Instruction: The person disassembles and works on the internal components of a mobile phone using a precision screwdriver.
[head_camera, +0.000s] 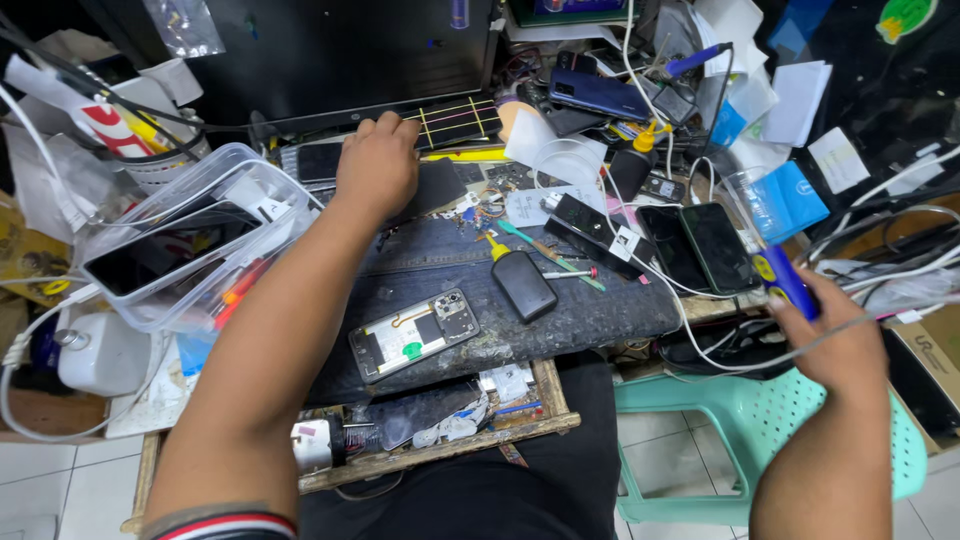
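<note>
While the opened phone (414, 335) lies untouched in the middle of the dark work mat (600, 310), back cover off and its inner parts bare, both hands are busy elsewhere; the left hand (375, 165) reaches to the far edge of the bench and rests knuckles-up, fingers curled down onto a dark flat item beside another phone (318, 160), though whether it grips anything I cannot tell; the right hand (835, 345) is off the bench to the right, above a green plastic stool (760, 420), closed around a blue tube with a yellow mark (785, 278), with a white cable (720, 355) running across it. As a judgement, the work on the phone looks partly done: the case is open and the boards show, yet no tool touches it, and whatever repair and closing-up it needs seems left to do. Counted: one opened phone on the mat; one small black bottle with a yellow nozzle (520, 280) just beside it, and a second such bottle (632, 165) farther back; two dark phones side by side (700, 248) at the mat's right end; one clear plastic tub (190, 240) at the left, holding at least one phone; one blue phone (600, 95) at the rear.
</note>
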